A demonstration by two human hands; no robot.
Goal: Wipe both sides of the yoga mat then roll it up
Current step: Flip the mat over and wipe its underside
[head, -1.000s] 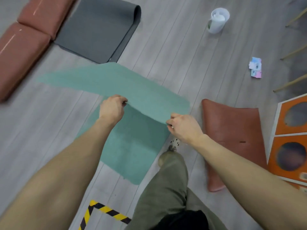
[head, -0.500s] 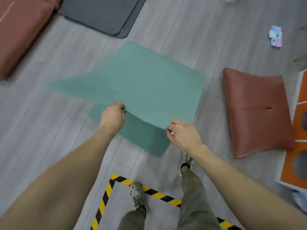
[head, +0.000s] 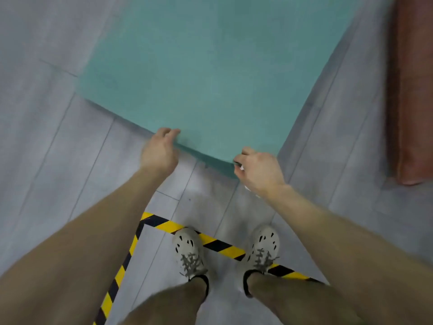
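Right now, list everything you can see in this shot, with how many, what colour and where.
yoga mat: one, teal, spread ahead on the floor.
cushion: one, reddish-brown, right of the mat.
hazard tape: one corner, yellow-black, floor underfoot.
floor: grey planks.
white item: one, held near the mat's corner, unidentifiable.
shoes: two, off-white, on the tape.
left hand: at mat's near edge, grip unclear.
right hand: mat's near corner, curled round the white item.

Bare forearms (head: 93,242), olive-green trousers (head: 295,301), black ankle socks (head: 204,281), 2 off-white perforated shoes (head: 187,245) with grey laces (head: 191,262)
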